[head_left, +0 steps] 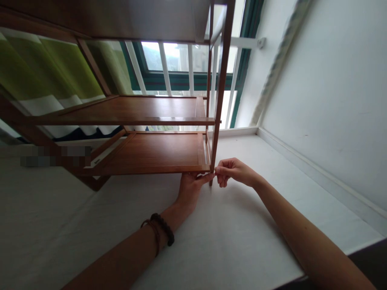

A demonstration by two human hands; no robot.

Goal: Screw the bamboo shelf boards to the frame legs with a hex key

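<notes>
A brown wooden shelf rack [157, 151] with several boards stands on a white surface. My left hand [190, 187] grips the front right corner of its lowest board from below, the thumb stretched to the slim front leg [216, 133]. Fingers tucked under the board are partly hidden. On the outer side of that leg, level with the lowest board, my right hand [231, 171] is closed in a pinch. Whatever sits between its fingertips is too small to make out. Higher on the same leg a small knob-like fastener [221, 121] sticks out.
Behind the rack are white window bars [190, 68] and a green-framed window [181, 76]. Green and white curtains [51, 68] hang at the left. A white wall [332, 100] rises on the right. The white surface [226, 241] ends at an edge lower right.
</notes>
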